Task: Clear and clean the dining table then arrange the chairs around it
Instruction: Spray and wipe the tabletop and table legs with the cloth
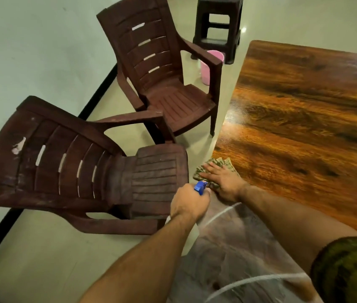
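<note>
The glossy wooden dining table fills the right side of the view. My right hand lies flat on a green patterned cloth at the table's near left corner. My left hand is beside it, just off the table edge, gripping a spray bottle with a blue nozzle; the bottle's body is mostly hidden under the hand. Two dark brown plastic armchairs stand left of the table: the near chair and the far chair.
A dark plastic stool stands beyond the table's far corner. A pink bucket sits on the floor behind the far chair's arm. The pale wall with a black skirting runs along the left. My patterned shorts are at the bottom.
</note>
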